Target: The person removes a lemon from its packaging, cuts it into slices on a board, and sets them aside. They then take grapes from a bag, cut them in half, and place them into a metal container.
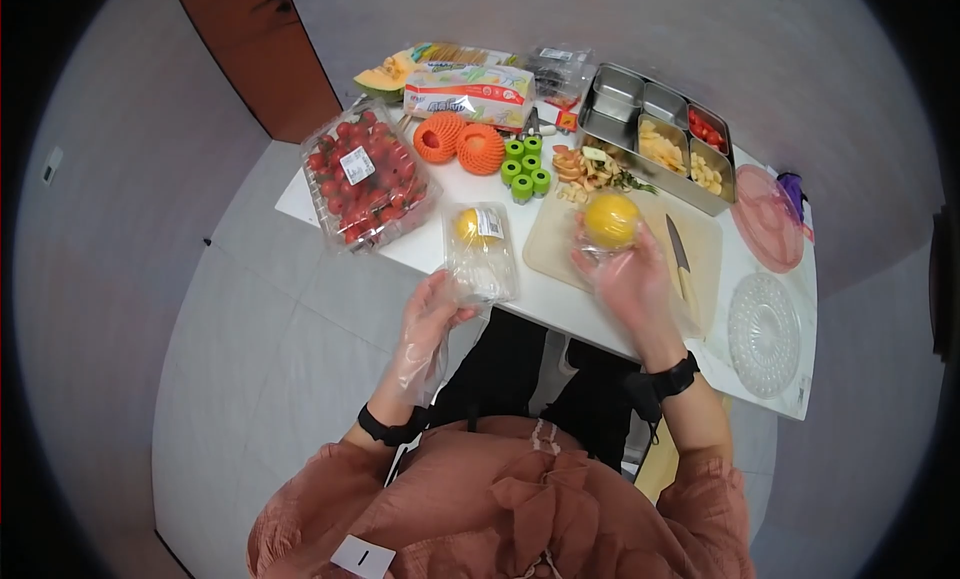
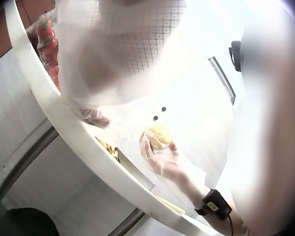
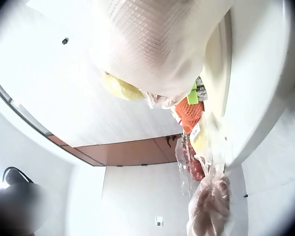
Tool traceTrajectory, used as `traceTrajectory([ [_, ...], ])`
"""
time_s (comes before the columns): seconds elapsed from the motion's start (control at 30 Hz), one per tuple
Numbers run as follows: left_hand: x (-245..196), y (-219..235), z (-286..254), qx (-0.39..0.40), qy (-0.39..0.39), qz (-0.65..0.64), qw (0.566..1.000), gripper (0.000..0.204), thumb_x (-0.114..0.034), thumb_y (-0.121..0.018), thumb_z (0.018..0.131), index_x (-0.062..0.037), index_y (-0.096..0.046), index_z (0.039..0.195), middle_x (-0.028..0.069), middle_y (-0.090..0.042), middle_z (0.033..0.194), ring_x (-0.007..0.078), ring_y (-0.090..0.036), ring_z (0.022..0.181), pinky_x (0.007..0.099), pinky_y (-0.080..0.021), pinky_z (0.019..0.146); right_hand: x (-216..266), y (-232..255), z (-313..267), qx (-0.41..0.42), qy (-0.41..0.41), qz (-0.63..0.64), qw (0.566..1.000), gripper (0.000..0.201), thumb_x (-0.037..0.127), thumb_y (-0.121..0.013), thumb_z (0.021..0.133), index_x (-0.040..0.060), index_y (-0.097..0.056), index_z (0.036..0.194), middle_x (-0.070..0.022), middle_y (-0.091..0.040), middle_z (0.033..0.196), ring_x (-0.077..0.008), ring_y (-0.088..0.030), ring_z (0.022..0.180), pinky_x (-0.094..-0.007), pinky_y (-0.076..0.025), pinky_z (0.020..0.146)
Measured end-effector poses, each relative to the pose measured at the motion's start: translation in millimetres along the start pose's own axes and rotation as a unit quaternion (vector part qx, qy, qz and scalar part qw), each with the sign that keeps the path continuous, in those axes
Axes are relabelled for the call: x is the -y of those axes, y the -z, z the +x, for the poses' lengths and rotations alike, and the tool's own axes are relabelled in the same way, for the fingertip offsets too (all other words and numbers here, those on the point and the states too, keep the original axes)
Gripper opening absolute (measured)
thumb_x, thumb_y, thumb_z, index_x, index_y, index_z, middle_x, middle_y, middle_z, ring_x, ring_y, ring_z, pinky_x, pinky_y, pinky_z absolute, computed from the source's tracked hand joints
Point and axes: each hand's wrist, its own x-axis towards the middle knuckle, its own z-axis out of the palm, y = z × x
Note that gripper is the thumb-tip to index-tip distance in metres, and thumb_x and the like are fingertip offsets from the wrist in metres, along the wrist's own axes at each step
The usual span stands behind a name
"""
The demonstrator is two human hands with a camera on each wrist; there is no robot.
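Both hands wear clear plastic gloves. My right hand (image 1: 640, 279) holds a round yellow lemon (image 1: 612, 219) up over the cutting board (image 1: 552, 257), palm up, fingers curled about its underside. In the left wrist view the same lemon (image 2: 160, 136) sits in the fingers. At the table's front edge my left hand (image 1: 430, 314) pinches the near end of a clear plastic pack (image 1: 485, 277). Inside that pack another yellow fruit (image 1: 467, 227) lies at the far end, beside a white label. A knife (image 1: 677, 247) with a pale handle lies on the board's right side.
Left stands a clear box of tomatoes (image 1: 370, 194). Behind are orange foam-netted fruits (image 1: 480, 151), green-capped containers (image 1: 522, 169), a tissue pack (image 1: 468, 97) and cut melon (image 1: 385, 79). Peelings (image 1: 590, 169) lie by the board. A sectioned metal tray (image 1: 655, 174) and glass plate (image 1: 764, 334) are right.
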Motion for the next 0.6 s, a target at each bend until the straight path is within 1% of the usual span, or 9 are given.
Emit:
traceTrajectory([
  [0.07,-7.1,-2.7,-2.1,0.011,0.0,0.013,1.0,0.056,-0.008,-0.058,0.096,0.0049,-0.037,0.146,0.013,-0.057,0.131,0.0196,-0.064,0.109,0.0317,-0.055,0.093,2.8,10.2,-7.0,-0.001,0.021,0.016,1.0,0.059,0.041,-0.059,0.098,0.0078,-0.045,0.145,-0.0221,-0.054,0.141,-0.0295,-0.057,0.122,-0.0498,-0.044,0.106],
  [0.1,-8.3,-3.3,-3.0,0.006,0.001,0.011,1.0,0.056,-0.008,-0.058,0.096,0.0049,-0.037,0.146,0.013,-0.057,0.131,0.0196,-0.064,0.109,0.0317,-0.055,0.093,3.9,13.9,-11.0,-0.002,0.016,0.016,1.0,0.059,0.041,-0.059,0.098,0.0078,-0.045,0.145,-0.0221,-0.054,0.141,-0.0295,-0.057,0.122,-0.0498,-0.044,0.106],
  [0.17,-9.0,-4.9,-3.8,0.012,-0.006,0.017,1.0,0.057,-0.012,-0.059,0.098,0.0055,-0.035,0.147,0.0124,-0.057,0.132,0.0191,-0.064,0.109,0.0317,-0.054,0.093,7.0,18.8,-17.9,-0.004,0.037,0.004,0.999,0.056,0.042,-0.057,0.099,0.01,-0.046,0.144,-0.0185,-0.057,0.139,-0.0294,-0.057,0.122,-0.0494,-0.042,0.106],
  [0.2,-8.6,-5.4,-4.1,0.007,-0.006,0.014,1.0,0.057,-0.012,-0.059,0.098,0.0055,-0.035,0.147,0.0124,-0.057,0.132,0.0191,-0.064,0.109,0.0317,-0.054,0.093,8.3,22.7,-20.2,-0.004,0.032,0.003,0.999,0.056,0.042,-0.057,0.099,0.01,-0.046,0.144,-0.0185,-0.057,0.139,-0.0294,-0.057,0.122,-0.0494,-0.042,0.106],
  [0.27,-7.7,-6.3,-5.5,0.01,-0.015,0.018,1.0,0.057,-0.013,-0.059,0.099,0.0057,-0.035,0.147,0.0126,-0.056,0.133,0.019,-0.064,0.109,0.0321,-0.054,0.094,9.3,30.0,-24.4,0.001,0.047,0.009,0.999,0.056,0.04,-0.058,0.1,0.0091,-0.046,0.144,-0.0193,-0.057,0.14,-0.03,-0.057,0.121,-0.0493,-0.043,0.105],
  [0.3,-7.9,-7.6,-6.2,0.005,-0.015,0.015,1.0,0.057,-0.013,-0.059,0.099,0.0057,-0.035,0.147,0.0126,-0.056,0.133,0.019,-0.064,0.109,0.0321,-0.054,0.094,9.1,32.1,-27.0,0.003,0.041,0.007,0.999,0.056,0.04,-0.058,0.1,0.0091,-0.046,0.144,-0.0193,-0.057,0.14,-0.03,-0.057,0.121,-0.0493,-0.043,0.105],
  [0.37,-10.3,-12.0,-6.5,0.005,-0.015,0.015,1.0,0.057,-0.013,-0.059,0.099,0.0061,-0.034,0.147,0.0141,-0.056,0.134,0.02,-0.063,0.113,0.033,-0.053,0.096,8.9,35.4,-31.3,-0.039,0.063,0.024,0.997,0.055,0.038,-0.057,0.1,0.0078,-0.046,0.144,-0.0197,-0.056,0.14,-0.031,-0.057,0.121,-0.0494,-0.043,0.105],
  [0.47,-7.6,-13.7,-3.8,0.002,-0.032,-0.002,0.999,0.059,-0.012,-0.061,0.099,0.0065,-0.033,0.148,0.0133,-0.056,0.134,0.0198,-0.063,0.111,0.0336,-0.051,0.098,9.2,44.3,-35.9,-0.041,0.074,0.023,0.996,0.053,0.035,-0.057,0.101,0.0067,-0.046,0.144,-0.02,-0.056,0.14,-0.0317,-0.058,0.12,-0.05,-0.043,0.105],
  [0.6,-2.2,-12.8,1.1,-0.007,-0.046,-0.021,0.999,0.058,-0.011,-0.06,0.099,0.0056,-0.034,0.148,0.0139,-0.054,0.136,0.0205,-0.062,0.113,0.0344,-0.051,0.099,9.2,53.0,-41.0,-0.04,0.064,0.04,0.996,0.051,0.034,-0.057,0.101,0.0063,-0.047,0.143,-0.0205,-0.057,0.139,-0.0317,-0.058,0.119,-0.0502,-0.043,0.106],
])
